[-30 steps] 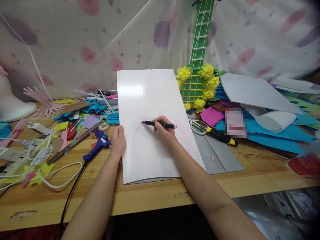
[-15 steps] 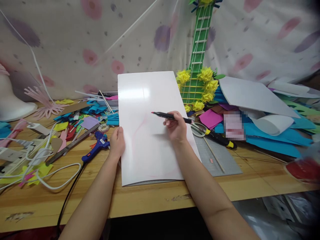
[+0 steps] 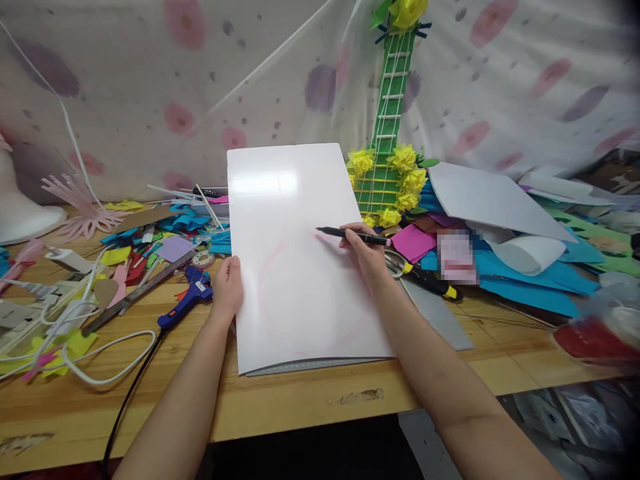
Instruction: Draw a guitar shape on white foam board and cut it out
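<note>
The right hand (image 3: 369, 250) pinches a marker (image 3: 331, 231), tip leftward over the white board (image 3: 300, 287). The left hand (image 3: 229, 285), grip unclear, touches the board's left edge.

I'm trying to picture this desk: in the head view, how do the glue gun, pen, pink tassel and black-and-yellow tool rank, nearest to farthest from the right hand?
1. Pen: held in the right hand.
2. Black-and-yellow tool: to its right.
3. Glue gun: left of the white sheet.
4. Pink tassel: far left, toward the back.
</note>
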A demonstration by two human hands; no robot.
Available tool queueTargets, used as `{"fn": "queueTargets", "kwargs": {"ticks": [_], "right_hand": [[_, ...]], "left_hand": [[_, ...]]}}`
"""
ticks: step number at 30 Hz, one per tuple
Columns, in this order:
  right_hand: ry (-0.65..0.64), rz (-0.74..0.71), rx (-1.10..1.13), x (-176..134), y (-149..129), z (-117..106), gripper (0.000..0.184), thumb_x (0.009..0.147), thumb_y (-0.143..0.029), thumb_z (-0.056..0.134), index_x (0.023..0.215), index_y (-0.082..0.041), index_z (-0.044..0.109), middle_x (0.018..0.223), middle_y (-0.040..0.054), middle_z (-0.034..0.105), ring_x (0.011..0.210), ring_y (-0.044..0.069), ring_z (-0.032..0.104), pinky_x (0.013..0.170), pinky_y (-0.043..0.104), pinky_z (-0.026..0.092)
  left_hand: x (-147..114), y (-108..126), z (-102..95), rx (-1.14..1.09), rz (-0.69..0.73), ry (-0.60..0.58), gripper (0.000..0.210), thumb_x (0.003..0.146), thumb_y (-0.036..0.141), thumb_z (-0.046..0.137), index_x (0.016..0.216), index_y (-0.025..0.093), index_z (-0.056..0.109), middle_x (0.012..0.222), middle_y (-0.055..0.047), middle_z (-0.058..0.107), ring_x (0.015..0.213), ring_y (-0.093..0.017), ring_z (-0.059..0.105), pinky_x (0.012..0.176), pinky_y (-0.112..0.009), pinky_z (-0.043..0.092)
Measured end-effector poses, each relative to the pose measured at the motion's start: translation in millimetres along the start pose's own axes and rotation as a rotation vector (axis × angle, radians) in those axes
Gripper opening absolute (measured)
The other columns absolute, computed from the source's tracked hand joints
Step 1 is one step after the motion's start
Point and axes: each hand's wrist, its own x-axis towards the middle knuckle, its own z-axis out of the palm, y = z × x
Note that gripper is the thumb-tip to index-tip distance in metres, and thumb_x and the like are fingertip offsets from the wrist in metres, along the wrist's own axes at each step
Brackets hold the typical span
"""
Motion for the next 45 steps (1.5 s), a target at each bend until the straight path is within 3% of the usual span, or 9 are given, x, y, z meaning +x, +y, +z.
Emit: {"fn": "queueTargets", "kwargs": {"ticks": [5, 10, 18, 25, 34, 41, 45], "right_hand": [[-0.099, -0.022, -0.054, 6.6, 5.0, 4.8, 0.024, 0.079, -0.044, 0.059, 0.087, -0.021, 0.063, 0.063, -0.0022, 0.06, 0.064, 0.012, 0.055, 0.065, 0.027, 0.043], [-0.084, 0.007, -0.038, 10.9, 12.4, 9.3, 0.025, 0.079, -0.044, 0.059, 0.086, -0.02, 0.062, 0.062, -0.0024, 0.06, 0.062, 0.011, 0.054, 0.061, 0.026, 0.041], [-0.099, 0.012, -0.061, 9.9, 16.0, 11.5, 0.024, 0.079, -0.041, 0.058, 0.087, -0.019, 0.063, 0.064, -0.0024, 0.06, 0.066, 0.011, 0.056, 0.067, 0.026, 0.042], [-0.03, -0.028, 0.026, 13.3, 28.2, 3.8, 0.019, 0.079, -0.039, 0.057, 0.074, -0.021, 0.058, 0.054, -0.0055, 0.051, 0.052, 0.009, 0.049, 0.06, 0.026, 0.041], [-0.109, 0.042, -0.058, 11.0, 16.9, 11.9, 0.019, 0.079, -0.039, 0.058, 0.084, -0.021, 0.062, 0.063, -0.002, 0.059, 0.064, 0.011, 0.054, 0.062, 0.025, 0.04], [0.031, -0.01, 0.127, 14.7, 34.0, 4.0, 0.015, 0.078, -0.034, 0.056, 0.071, -0.021, 0.057, 0.053, -0.0052, 0.049, 0.049, 0.009, 0.046, 0.054, 0.025, 0.038], [-0.05, 0.028, 0.046, 12.3, 24.1, 9.0, 0.017, 0.079, -0.038, 0.057, 0.077, -0.021, 0.058, 0.058, -0.0034, 0.054, 0.056, 0.011, 0.051, 0.057, 0.025, 0.039]], "left_hand": [[0.5, -1.2, -0.2, -0.002, 0.006, -0.01, 0.03, 0.087, 0.042, 0.039, 0.072, 0.02, 0.052, 0.068, 0.001, 0.054, 0.066, -0.015, 0.047, 0.062, -0.025, 0.035], [0.4, 0.5, 0.0, 0.018, -0.006, 0.0, 0.028, 0.087, 0.04, 0.039, 0.072, 0.02, 0.051, 0.068, 0.0, 0.054, 0.066, -0.015, 0.047, 0.062, -0.026, 0.035], [-0.5, 3.7, 0.5, 0.044, -0.016, -0.001, 0.028, 0.088, 0.036, 0.037, 0.07, 0.02, 0.05, 0.067, 0.001, 0.053, 0.065, -0.014, 0.047, 0.061, -0.025, 0.034], [-0.2, 1.8, 1.2, 0.028, -0.006, 0.0, 0.028, 0.087, 0.038, 0.037, 0.073, 0.019, 0.051, 0.069, 0.001, 0.053, 0.067, -0.014, 0.047, 0.062, -0.025, 0.035], [0.4, -0.1, 0.2, 0.017, 0.003, 0.008, 0.027, 0.087, 0.038, 0.038, 0.073, 0.019, 0.051, 0.07, 0.0, 0.053, 0.068, -0.014, 0.048, 0.064, -0.025, 0.037], [0.5, 0.0, 0.2, 0.027, 0.018, 0.009, 0.027, 0.088, 0.036, 0.038, 0.073, 0.019, 0.051, 0.07, 0.0, 0.054, 0.068, -0.014, 0.049, 0.064, -0.025, 0.037], [0.8, -1.4, 0.3, 0.025, 0.017, 0.02, 0.027, 0.088, 0.037, 0.039, 0.073, 0.019, 0.052, 0.07, 0.001, 0.054, 0.067, -0.014, 0.048, 0.063, -0.024, 0.037]]}}
